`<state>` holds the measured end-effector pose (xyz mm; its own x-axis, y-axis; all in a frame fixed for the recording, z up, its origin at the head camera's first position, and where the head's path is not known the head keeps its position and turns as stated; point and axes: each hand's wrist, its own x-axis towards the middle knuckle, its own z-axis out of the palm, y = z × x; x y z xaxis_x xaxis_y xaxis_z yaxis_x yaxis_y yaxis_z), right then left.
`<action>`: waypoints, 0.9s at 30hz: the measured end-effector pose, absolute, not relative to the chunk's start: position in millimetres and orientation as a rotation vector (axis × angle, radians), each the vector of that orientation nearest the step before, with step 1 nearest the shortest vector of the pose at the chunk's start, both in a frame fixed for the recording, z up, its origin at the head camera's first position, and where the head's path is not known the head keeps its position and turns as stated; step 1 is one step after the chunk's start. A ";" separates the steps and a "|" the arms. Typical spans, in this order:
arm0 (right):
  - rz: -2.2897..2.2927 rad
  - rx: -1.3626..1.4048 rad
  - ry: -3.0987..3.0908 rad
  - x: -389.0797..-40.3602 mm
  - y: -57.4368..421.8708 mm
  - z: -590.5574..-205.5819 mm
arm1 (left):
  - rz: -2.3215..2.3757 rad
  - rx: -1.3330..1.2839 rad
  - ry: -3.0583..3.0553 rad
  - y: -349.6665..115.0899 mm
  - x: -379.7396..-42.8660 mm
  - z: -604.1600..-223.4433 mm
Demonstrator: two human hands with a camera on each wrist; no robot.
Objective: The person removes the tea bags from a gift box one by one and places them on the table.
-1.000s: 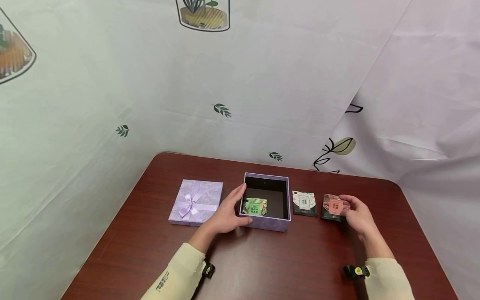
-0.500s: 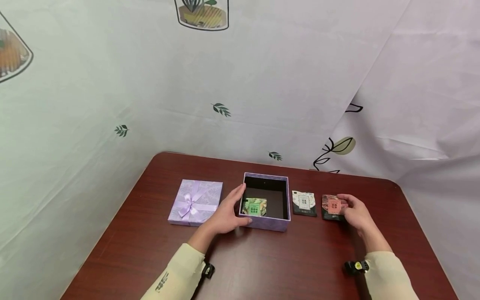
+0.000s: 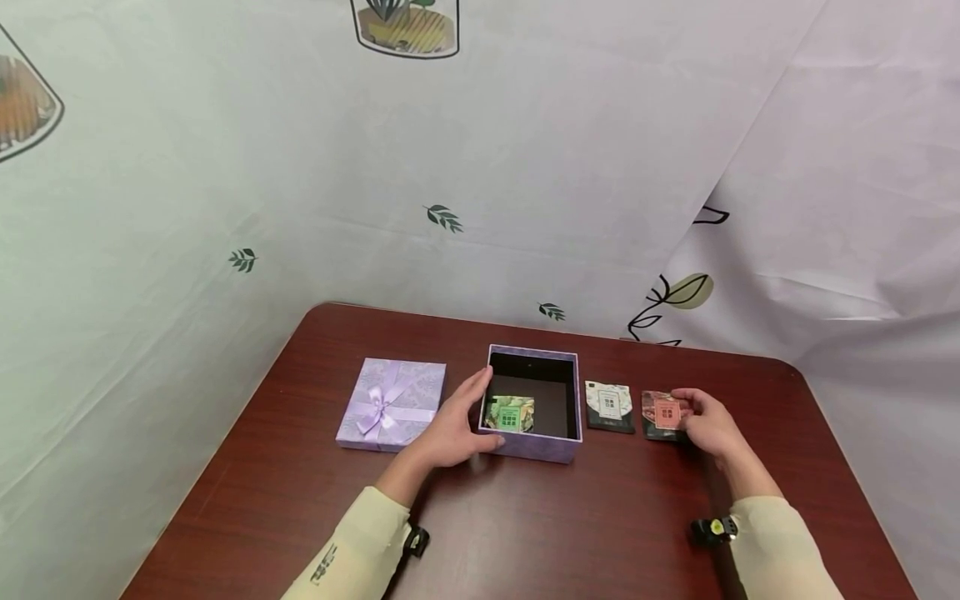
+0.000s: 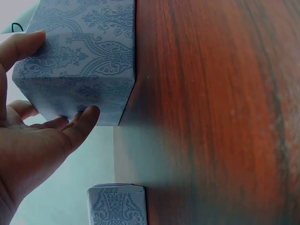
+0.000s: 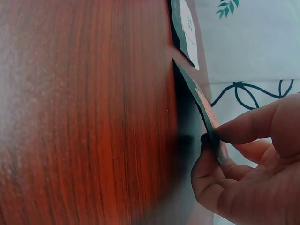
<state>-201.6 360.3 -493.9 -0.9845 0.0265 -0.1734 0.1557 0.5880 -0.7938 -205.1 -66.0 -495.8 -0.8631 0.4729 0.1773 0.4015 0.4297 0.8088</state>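
Observation:
My left hand (image 3: 454,427) holds the near left corner of a purple patterned gift box (image 3: 536,448), thumb on the front and fingers along the left side. A green sachet (image 3: 510,414) lies in the dark inside of the box. To the right, my right hand (image 3: 711,427) pinches the right edge of a red and black sachet (image 3: 662,412). In the right wrist view that sachet (image 5: 199,101) tilts, its held edge raised off the table and its far corner low, near the wood. A white and black sachet (image 3: 609,405) lies between the box and the red one.
The box lid (image 3: 397,392), with a lilac ribbon bow, lies left of the box on the dark red wooden table (image 3: 570,525). Behind the table's far edge hangs a pale printed cloth (image 3: 480,275).
My right fingers have shifted slightly left and taken a firmer pinch on the red sachet, which has moved a little left. The left hand and the box have stayed in place.

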 end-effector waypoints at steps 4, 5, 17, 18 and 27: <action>-1.325 0.158 2.667 -202.9 360.7 -494.6 | 1.438 0.792 2.582 -66.1 -204.5 -494.8; -1.317 0.162 2.671 -203.3 360.9 -494.9 | 1.441 0.793 2.580 -66.1 -204.6 -494.8; -1.262 0.219 2.692 -202.6 366.5 -492.4 | 1.455 0.791 2.581 -65.8 -204.4 -496.0; -1.258 0.229 2.695 -202.5 366.6 -491.8 | 1.457 0.793 2.582 -65.8 -204.5 -496.2; -1.233 0.244 2.759 -201.6 356.1 -475.7 | 1.449 0.803 2.591 -65.7 -205.2 -497.3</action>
<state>-201.6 356.1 -475.7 -0.9810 0.1018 -0.1649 0.1908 0.6574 -0.7290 -205.2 -65.7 -497.3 -0.8615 0.4708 0.1902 0.4086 0.4205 0.8101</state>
